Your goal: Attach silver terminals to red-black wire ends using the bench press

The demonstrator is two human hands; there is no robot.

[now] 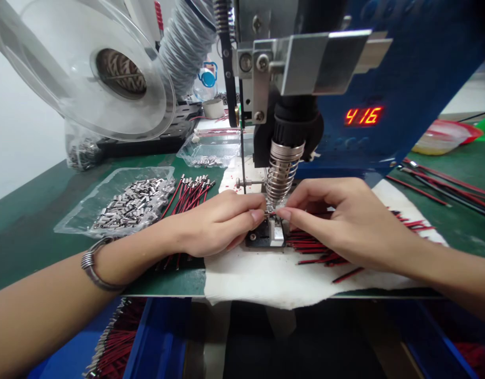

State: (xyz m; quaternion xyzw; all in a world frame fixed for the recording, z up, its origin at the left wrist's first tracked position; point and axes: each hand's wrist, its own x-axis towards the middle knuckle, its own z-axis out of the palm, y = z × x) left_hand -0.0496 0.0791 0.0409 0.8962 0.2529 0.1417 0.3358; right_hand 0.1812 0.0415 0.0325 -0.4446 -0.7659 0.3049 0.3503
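Note:
Under the soldering machine's spring-wrapped iron [284, 171], both hands meet at a small black fixture with a pale block [277, 234]. My left hand [222, 221] is closed in a pinch on a small metal connector [268, 213], mostly covered by the fingertips. From the right, my right hand [337, 221] pinches a thin red wire [274, 213] against the connector, just below the iron's tip. The exact contact there is too small to make out. Beneath my right hand, many red and black wires [309, 245] lie on a white cloth [258, 279].
Left of the cloth, a clear tray [74, 223] holds loose metal connectors, beside wires with connectors attached [192, 192]. A clear fume hood [80, 42] hangs upper left. The blue machine body [384, 68] with a lit red display stands right. Blue bins [159, 337] sit below the table edge.

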